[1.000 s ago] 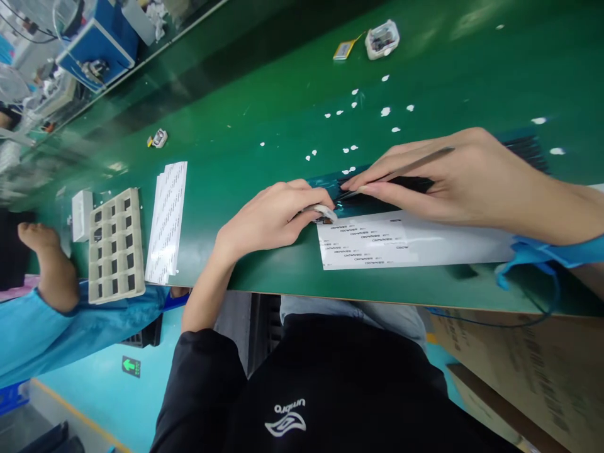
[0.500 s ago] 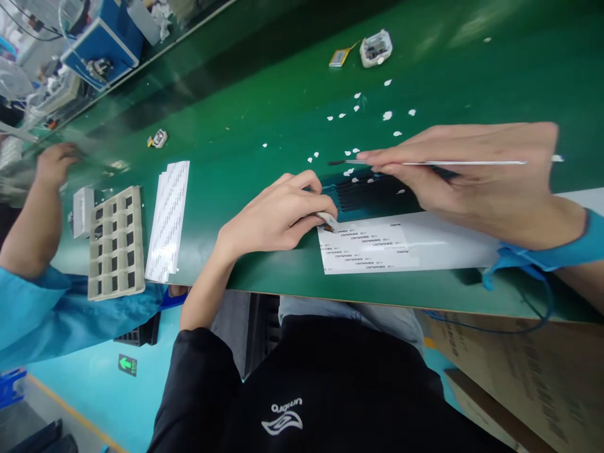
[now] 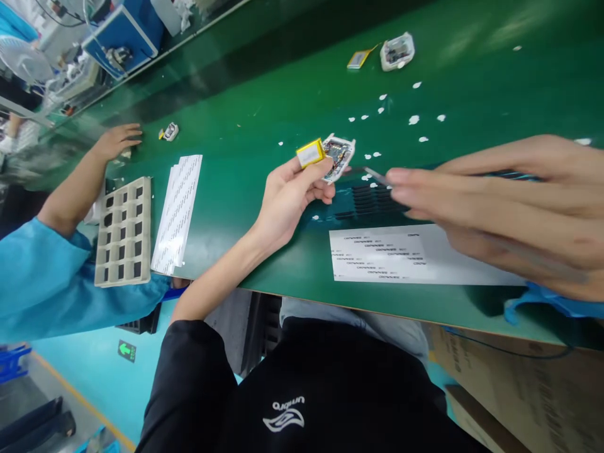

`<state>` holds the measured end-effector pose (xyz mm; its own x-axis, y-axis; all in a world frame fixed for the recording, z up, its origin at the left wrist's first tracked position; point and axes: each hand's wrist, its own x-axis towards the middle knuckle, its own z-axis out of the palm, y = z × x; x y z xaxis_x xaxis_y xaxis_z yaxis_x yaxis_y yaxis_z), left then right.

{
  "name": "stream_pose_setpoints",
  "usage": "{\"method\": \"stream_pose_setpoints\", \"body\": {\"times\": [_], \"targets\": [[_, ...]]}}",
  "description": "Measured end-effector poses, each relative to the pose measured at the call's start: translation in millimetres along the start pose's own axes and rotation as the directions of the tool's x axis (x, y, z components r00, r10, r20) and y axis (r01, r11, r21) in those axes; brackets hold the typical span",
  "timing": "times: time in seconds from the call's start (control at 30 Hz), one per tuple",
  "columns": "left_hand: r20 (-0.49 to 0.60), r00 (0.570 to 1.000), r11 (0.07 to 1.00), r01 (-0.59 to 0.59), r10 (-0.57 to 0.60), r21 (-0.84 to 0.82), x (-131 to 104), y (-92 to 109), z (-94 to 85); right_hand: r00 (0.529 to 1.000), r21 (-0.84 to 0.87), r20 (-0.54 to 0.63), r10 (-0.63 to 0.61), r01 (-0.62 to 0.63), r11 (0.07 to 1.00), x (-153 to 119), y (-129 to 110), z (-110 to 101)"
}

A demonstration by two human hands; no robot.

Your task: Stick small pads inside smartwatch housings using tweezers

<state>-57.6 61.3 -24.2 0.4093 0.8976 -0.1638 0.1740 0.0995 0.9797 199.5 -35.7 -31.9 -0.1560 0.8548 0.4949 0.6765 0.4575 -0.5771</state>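
The left hand (image 3: 287, 204) pinches a small white plastic housing (image 3: 342, 154) with exposed circuitry above the glossy green bench (image 3: 245, 176), a flat yellow-edged battery (image 3: 310, 153) beside it. Apart from it, the right hand (image 3: 500, 207) grips a slim grey metal tool (image 3: 377, 177) (motion-blurred), its tip near the housing.

At the left of the green table (image 3: 245, 157) lies a beige compartment tray (image 3: 147, 229); overlapping printed white sheets (image 3: 179, 211) lie just to its right. Far left stands a blue box (image 3: 141, 34) with a metal fitting (image 3: 119, 56). Near left, a green arrow sign (image 3: 126, 351) lies on the light-blue floor (image 3: 87, 362); near right is a cardboard box (image 3: 533, 393).
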Motion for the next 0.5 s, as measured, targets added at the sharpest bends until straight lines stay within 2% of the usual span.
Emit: {"method": "stream_pose_setpoints", "body": {"times": [0.03, 0.1, 0.17, 0.3, 0.4, 0.5], "targets": [[-0.033, 0.999, 1.0, 0.02, -0.021, -0.024, -2, 0, 2.2, 0.992, -0.028, 0.02, -0.123, 0.124, 0.992, -1, 0, 1], [-0.087, 0.995, 0.997, 0.041, -0.047, -0.068, -5, 2, 5.8, 0.924, -0.121, 0.047, -0.38, 0.383, 0.916, -3, 2, 2], [-0.113, 0.992, 0.995, 0.045, -0.055, -0.085, -8, 3, 8.1, 0.86, -0.206, 0.064, -0.506, 0.508, 0.836, -5, 4, 3], [-0.103, 0.994, 0.998, 0.036, -0.04, -0.043, -13, 4, 10.8, 0.863, -0.201, 0.098, -0.496, 0.505, 0.839, -9, 3, 4], [-0.084, 0.996, 1.0, 0.011, -0.012, -0.008, -17, 4, 12.2, 0.846, -0.193, 0.108, -0.522, 0.533, 0.824, -10, 2, 4], [-0.077, 0.997, 1.0, 0.016, -0.014, 0.014, -18, 3, 13.1, 0.873, -0.205, 0.099, -0.478, 0.488, 0.849, -10, 1, 6]]}}
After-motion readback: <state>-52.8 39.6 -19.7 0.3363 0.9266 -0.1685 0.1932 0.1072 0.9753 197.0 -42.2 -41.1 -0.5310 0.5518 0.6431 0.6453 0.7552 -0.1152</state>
